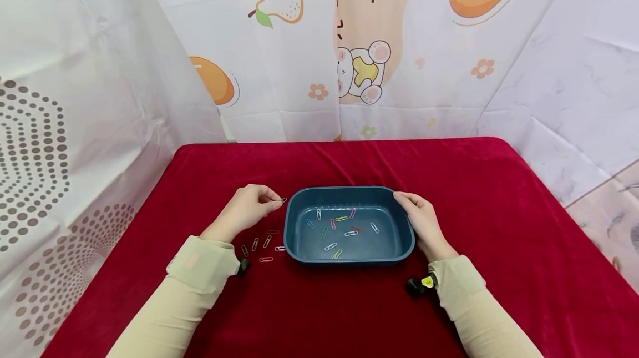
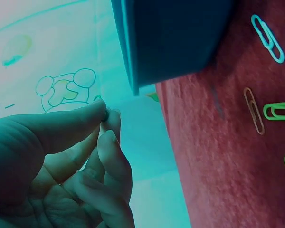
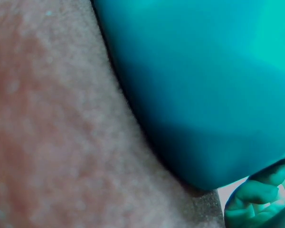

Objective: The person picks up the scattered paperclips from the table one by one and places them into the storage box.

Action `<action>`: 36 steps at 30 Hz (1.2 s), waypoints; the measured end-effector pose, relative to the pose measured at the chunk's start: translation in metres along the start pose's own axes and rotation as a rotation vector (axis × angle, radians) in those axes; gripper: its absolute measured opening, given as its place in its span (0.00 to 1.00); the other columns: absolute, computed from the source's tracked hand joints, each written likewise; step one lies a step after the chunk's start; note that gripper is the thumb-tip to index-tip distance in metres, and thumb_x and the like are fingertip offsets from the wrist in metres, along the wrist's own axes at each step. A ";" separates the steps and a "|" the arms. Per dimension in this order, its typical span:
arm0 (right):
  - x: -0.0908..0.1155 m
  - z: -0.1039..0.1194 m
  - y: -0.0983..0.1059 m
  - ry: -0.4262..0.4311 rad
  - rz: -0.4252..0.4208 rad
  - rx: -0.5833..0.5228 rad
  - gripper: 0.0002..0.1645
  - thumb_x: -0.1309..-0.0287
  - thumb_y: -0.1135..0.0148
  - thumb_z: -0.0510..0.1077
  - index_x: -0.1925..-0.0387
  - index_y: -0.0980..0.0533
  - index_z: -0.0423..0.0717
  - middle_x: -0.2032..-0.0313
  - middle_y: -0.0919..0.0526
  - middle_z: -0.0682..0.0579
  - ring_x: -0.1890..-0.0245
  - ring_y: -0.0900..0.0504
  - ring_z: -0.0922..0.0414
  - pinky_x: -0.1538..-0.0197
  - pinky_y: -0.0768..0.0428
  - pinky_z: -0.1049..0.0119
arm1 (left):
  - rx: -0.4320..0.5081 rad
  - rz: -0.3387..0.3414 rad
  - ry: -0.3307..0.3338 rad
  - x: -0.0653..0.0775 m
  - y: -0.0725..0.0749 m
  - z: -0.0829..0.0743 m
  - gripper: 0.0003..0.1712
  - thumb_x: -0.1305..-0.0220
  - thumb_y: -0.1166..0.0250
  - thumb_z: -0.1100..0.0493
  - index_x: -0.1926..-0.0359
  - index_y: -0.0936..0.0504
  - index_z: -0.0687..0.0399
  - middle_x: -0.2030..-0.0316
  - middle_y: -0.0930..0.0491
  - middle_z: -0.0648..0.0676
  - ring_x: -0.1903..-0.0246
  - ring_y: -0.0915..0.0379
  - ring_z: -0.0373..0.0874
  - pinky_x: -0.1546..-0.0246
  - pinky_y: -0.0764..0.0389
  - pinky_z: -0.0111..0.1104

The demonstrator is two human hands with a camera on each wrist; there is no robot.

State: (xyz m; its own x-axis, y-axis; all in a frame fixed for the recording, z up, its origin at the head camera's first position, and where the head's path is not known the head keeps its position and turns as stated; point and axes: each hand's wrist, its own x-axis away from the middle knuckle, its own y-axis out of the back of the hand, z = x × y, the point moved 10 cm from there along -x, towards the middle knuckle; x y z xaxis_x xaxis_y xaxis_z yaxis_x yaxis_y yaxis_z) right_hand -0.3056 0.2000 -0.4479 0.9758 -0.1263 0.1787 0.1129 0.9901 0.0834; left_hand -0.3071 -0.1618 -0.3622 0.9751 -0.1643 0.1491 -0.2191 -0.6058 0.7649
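Thumb and fingertips of my left hand [image 1: 249,209] pinch a small green paper clip [image 1: 284,200], just left of the tray's rim. In the left wrist view only a bit of that clip [image 2: 98,98] shows past the fingertips. A dark blue plastic tray [image 1: 349,261] sits on the table, with several coloured paper clips scattered over its floor, among them a yellow clip [image 1: 341,218] and a white clip [image 1: 374,228]. At the tray's right side my right hand [image 1: 424,223] holds the rim, its fingers [image 3: 256,194] bent against the outer wall in the right wrist view.
Several loose paper clips lie on the red cloth [image 1: 319,313] left of the tray, including a pink clip [image 1: 266,259] and a white clip [image 1: 279,248] close to its wall. A printed curtain [image 1: 279,80] hangs behind the table.
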 end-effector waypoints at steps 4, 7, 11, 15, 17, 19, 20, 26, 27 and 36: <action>0.000 -0.001 0.000 -0.002 -0.005 -0.011 0.29 0.31 0.42 0.55 0.39 0.26 0.39 0.65 0.17 0.71 0.63 0.19 0.71 0.57 0.20 0.76 | 0.003 -0.004 -0.004 -0.001 -0.001 -0.006 0.11 0.34 0.35 0.53 0.56 0.14 0.52 0.61 0.16 0.53 0.66 0.21 0.46 0.60 0.19 0.37; 0.001 -0.001 -0.001 -0.004 -0.002 -0.016 0.29 0.32 0.42 0.54 0.39 0.26 0.39 0.65 0.17 0.71 0.63 0.19 0.70 0.58 0.20 0.76 | 0.007 -0.004 -0.010 -0.001 -0.003 -0.011 0.10 0.34 0.34 0.52 0.57 0.14 0.52 0.61 0.16 0.53 0.66 0.21 0.46 0.60 0.19 0.37; 0.001 -0.001 -0.002 -0.005 0.003 -0.015 0.29 0.32 0.42 0.54 0.39 0.26 0.38 0.65 0.17 0.71 0.62 0.19 0.71 0.58 0.20 0.76 | 0.009 0.005 -0.017 -0.001 -0.007 -0.016 0.10 0.35 0.33 0.52 0.58 0.14 0.52 0.61 0.15 0.53 0.65 0.22 0.46 0.60 0.19 0.37; 0.001 0.000 -0.001 -0.003 0.001 -0.001 0.30 0.32 0.42 0.55 0.39 0.26 0.39 0.65 0.17 0.71 0.63 0.19 0.70 0.58 0.20 0.76 | 0.015 0.012 -0.022 -0.002 -0.010 -0.021 0.10 0.35 0.33 0.52 0.59 0.14 0.52 0.62 0.15 0.53 0.65 0.21 0.45 0.58 0.19 0.38; 0.001 0.001 -0.001 -0.001 -0.002 0.006 0.30 0.32 0.42 0.56 0.39 0.26 0.39 0.64 0.17 0.71 0.62 0.19 0.70 0.57 0.20 0.76 | 0.020 0.013 -0.030 -0.002 -0.011 -0.024 0.10 0.35 0.33 0.51 0.59 0.14 0.52 0.63 0.15 0.53 0.66 0.21 0.45 0.58 0.19 0.38; 0.000 0.001 -0.001 -0.001 -0.005 0.012 0.30 0.32 0.42 0.56 0.38 0.26 0.39 0.64 0.17 0.71 0.62 0.19 0.70 0.57 0.20 0.76 | 0.023 0.014 -0.039 -0.003 -0.012 -0.027 0.10 0.35 0.33 0.51 0.60 0.14 0.51 0.63 0.15 0.52 0.67 0.21 0.44 0.59 0.19 0.38; 0.000 0.001 -0.001 -0.002 -0.006 0.013 0.30 0.32 0.42 0.56 0.38 0.26 0.39 0.64 0.17 0.71 0.63 0.19 0.70 0.57 0.20 0.76 | 0.025 0.013 -0.044 -0.003 -0.012 -0.029 0.10 0.35 0.33 0.51 0.60 0.14 0.51 0.63 0.15 0.52 0.67 0.21 0.44 0.59 0.19 0.38; 0.000 0.000 0.000 -0.007 0.001 0.008 0.31 0.31 0.43 0.56 0.38 0.27 0.39 0.64 0.17 0.70 0.63 0.19 0.70 0.58 0.20 0.76 | 0.030 0.011 -0.058 -0.005 -0.015 -0.039 0.10 0.36 0.33 0.50 0.61 0.14 0.51 0.62 0.15 0.52 0.65 0.22 0.45 0.61 0.19 0.36; 0.000 0.000 0.000 -0.009 0.002 0.007 0.31 0.31 0.43 0.56 0.38 0.27 0.39 0.64 0.17 0.70 0.64 0.19 0.70 0.58 0.20 0.76 | 0.029 0.012 -0.057 -0.005 -0.015 -0.040 0.11 0.36 0.32 0.50 0.61 0.14 0.51 0.62 0.15 0.52 0.64 0.22 0.45 0.61 0.19 0.36; 0.000 -0.001 0.000 -0.016 0.005 0.009 0.31 0.32 0.43 0.57 0.37 0.27 0.40 0.64 0.17 0.71 0.63 0.19 0.71 0.57 0.20 0.77 | 0.018 0.020 -0.080 -0.009 -0.021 -0.055 0.09 0.36 0.32 0.50 0.62 0.13 0.50 0.62 0.15 0.51 0.60 0.22 0.47 0.60 0.18 0.36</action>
State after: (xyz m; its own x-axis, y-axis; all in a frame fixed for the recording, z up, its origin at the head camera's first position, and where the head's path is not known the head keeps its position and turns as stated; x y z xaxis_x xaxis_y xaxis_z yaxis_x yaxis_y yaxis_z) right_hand -0.3057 0.2002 -0.4488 0.9732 -0.1222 0.1949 0.1061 0.9902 0.0912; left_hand -0.3098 -0.1049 -0.3456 0.9646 -0.2377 0.1137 -0.2402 -0.6156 0.7505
